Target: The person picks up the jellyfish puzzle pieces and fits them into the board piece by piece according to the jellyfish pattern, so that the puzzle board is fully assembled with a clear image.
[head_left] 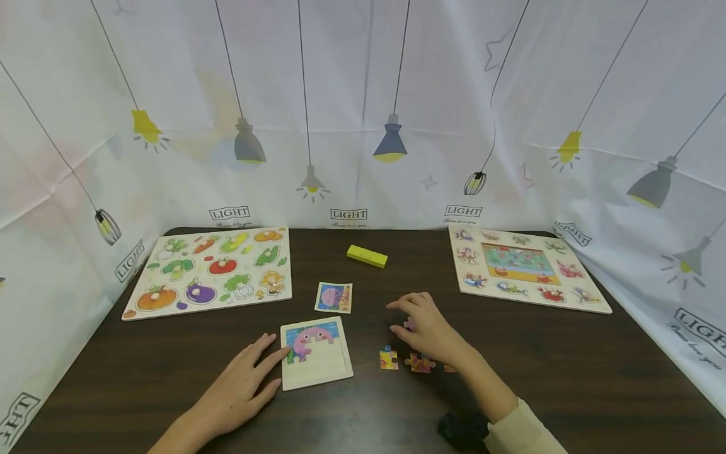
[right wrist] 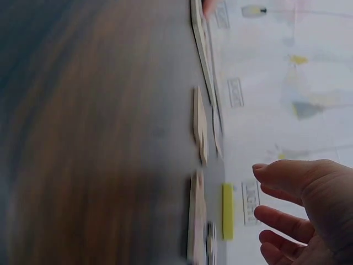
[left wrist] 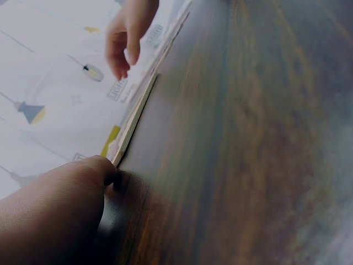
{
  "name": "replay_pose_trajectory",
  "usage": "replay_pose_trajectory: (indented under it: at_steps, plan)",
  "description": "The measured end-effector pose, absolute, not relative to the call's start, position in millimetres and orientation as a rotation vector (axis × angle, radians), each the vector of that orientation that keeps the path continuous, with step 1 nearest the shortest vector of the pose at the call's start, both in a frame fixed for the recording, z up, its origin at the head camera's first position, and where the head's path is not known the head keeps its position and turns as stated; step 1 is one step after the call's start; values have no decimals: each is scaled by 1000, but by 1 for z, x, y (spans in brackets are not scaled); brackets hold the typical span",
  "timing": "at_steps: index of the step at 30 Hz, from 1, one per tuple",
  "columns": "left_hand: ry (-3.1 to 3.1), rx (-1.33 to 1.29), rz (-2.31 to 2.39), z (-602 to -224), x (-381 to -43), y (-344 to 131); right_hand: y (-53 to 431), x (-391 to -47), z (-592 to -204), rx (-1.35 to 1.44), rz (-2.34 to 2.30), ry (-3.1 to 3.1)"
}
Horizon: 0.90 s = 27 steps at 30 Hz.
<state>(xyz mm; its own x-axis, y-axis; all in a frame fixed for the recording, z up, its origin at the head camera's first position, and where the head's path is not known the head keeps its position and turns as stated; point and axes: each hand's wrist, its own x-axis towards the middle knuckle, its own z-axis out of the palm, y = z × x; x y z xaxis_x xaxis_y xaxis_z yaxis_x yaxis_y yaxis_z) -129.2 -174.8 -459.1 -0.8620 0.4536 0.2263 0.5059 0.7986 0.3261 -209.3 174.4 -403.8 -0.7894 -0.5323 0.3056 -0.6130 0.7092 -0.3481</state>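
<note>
A square wooden puzzle tray (head_left: 329,373) lies front centre, its upper part filled with pieces of a pink cartoon creature on blue. My left hand (head_left: 239,386) rests at the tray's left side, fingers extended and the index fingertip on its edge. In the left wrist view, the thumb is beside the tray's edge (left wrist: 135,121). Over the table to the right, my right hand (head_left: 426,329) hovers with thumb and fingers apart, holding nothing. A pink puzzle piece (head_left: 409,324) shows partly beneath it. Nearer me lie a yellow piece (head_left: 388,360), an orange-and-purple piece (head_left: 420,364) and another half hidden by the wrist.
Behind the tray lies a small picture card (head_left: 333,297), with a yellow block (head_left: 367,256) farther back. A vegetable knob board (head_left: 190,265) is at back left, a sea-animal board (head_left: 544,296) at back right. Near the right sleeve sits a black object (head_left: 462,430).
</note>
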Motion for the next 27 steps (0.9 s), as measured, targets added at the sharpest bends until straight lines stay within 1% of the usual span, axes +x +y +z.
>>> replay_pose_trajectory:
  at_steps: [12,27]
  plan:
    - [-2897,-716,-565,-458,-128,-174,218,-217,-422,846,679,-2822]
    - [-2886,-714,-551,-458,-128,-174,230,-220,-435,785,790,-2862]
